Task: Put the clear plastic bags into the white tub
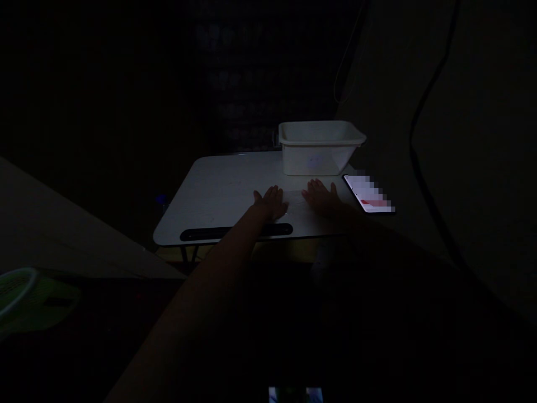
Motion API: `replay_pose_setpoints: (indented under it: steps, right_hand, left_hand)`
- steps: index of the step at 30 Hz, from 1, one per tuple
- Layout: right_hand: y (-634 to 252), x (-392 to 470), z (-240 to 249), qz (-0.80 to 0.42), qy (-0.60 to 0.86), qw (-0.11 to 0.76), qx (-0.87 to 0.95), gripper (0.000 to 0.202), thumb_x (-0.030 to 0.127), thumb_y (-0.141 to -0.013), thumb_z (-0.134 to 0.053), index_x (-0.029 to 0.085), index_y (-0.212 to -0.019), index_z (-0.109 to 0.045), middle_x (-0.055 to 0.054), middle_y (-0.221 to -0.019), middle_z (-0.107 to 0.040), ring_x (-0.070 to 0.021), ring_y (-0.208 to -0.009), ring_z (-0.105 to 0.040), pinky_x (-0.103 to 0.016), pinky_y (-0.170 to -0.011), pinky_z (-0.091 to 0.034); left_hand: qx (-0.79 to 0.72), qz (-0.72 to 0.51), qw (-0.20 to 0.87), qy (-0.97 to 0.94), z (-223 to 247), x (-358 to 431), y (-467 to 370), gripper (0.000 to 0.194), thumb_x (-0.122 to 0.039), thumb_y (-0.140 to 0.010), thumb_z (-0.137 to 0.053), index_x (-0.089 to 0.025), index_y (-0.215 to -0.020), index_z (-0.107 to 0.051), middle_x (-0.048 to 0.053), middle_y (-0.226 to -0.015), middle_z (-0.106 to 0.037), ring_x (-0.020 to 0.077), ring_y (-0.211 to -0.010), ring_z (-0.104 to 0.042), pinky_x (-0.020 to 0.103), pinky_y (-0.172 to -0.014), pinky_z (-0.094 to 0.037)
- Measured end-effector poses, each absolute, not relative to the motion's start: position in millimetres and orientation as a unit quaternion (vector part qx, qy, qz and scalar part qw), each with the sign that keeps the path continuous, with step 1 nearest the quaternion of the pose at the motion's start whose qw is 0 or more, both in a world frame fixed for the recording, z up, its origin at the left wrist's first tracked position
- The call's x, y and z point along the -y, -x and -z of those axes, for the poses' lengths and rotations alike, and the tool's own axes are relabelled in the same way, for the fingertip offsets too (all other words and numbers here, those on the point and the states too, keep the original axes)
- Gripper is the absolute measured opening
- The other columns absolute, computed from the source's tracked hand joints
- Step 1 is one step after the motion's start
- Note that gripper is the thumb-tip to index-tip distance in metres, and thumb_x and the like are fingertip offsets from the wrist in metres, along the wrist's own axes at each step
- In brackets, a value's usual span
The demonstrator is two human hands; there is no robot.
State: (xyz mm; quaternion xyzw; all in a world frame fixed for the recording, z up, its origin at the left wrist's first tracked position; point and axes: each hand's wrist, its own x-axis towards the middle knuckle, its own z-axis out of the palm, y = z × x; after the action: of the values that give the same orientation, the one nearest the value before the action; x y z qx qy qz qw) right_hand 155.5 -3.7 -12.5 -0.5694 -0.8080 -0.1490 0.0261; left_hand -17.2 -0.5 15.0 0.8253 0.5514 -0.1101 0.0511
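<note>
The scene is very dark. My left hand [272,201] lies flat, palm down, on a small white table [218,193], fingers apart and holding nothing. My right hand [321,196] lies flat beside it, a short gap between them, also empty. Just beyond the hands stands a white plastic tub [319,146] at the table's far right. A lit phone [369,194] lies to the right of my right hand at the table's edge.
A dark slot [235,231] runs along the table's near edge. A dark cable [423,168] hangs on the wall at the right. A pale green object [25,296] sits at the lower left. Surroundings are too dark to make out.
</note>
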Motion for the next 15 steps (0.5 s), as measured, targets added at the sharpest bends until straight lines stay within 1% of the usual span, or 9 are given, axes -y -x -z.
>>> replay_pose_setpoints:
  steps: [4,9,12,15]
  right_hand:
    - [-155.3,5.7,8.8,0.146,0.604,0.046,0.782,0.051,0.032,-0.087,-0.01,0.008,-0.118,-0.042,-0.02,-0.129,-0.035,-0.027,-0.121,-0.026,-0.059,-0.09,-0.02]
    - [-146.4,0.8,5.3,0.143,0.6,0.099,0.781,0.051,0.033,-0.087,-0.013,0.005,-0.121,-0.037,-0.018,-0.13,-0.035,-0.0249,-0.122,-0.026,-0.056,-0.093,-0.018]
    - [-134.8,-1.1,7.3,0.137,0.552,0.114,0.815,0.049,0.032,-0.086,-0.013,0.007,-0.123,-0.034,-0.015,-0.132,-0.032,-0.0221,-0.122,-0.025,-0.054,-0.095,-0.016]
    - [-123.4,1.0,11.7,0.124,0.512,0.108,0.843,0.048,0.032,-0.086,-0.013,0.011,-0.123,-0.035,-0.013,-0.132,-0.033,-0.0207,-0.122,-0.026,-0.053,-0.095,-0.017]
  left_hand:
    - [-0.555,0.114,0.054,-0.822,-14.0,-0.4,17.3,0.06,-0.043,-0.081,-0.008,-0.012,-0.133,-0.005,0.007,-0.14,0.0,0.0224,-0.127,0.0,0.056,-0.096,-0.009]
    - [-0.554,0.105,0.056,-0.824,-12.0,-2.2,17.3,0.061,-0.043,-0.081,-0.007,-0.012,-0.133,-0.005,0.007,-0.14,0.001,0.0197,-0.127,0.0,0.057,-0.095,-0.006]
    - [-0.556,0.105,0.056,-0.822,-12.2,-2.1,16.6,0.061,-0.043,-0.08,-0.007,-0.012,-0.133,-0.005,0.007,-0.14,0.0,0.0202,-0.127,0.0,0.057,-0.095,-0.007]
    - [-0.558,0.11,0.055,-0.821,-14.4,-0.6,15.5,0.06,-0.042,-0.081,-0.007,-0.012,-0.133,-0.006,0.007,-0.14,-0.001,0.021,-0.127,0.0,0.056,-0.095,-0.007]
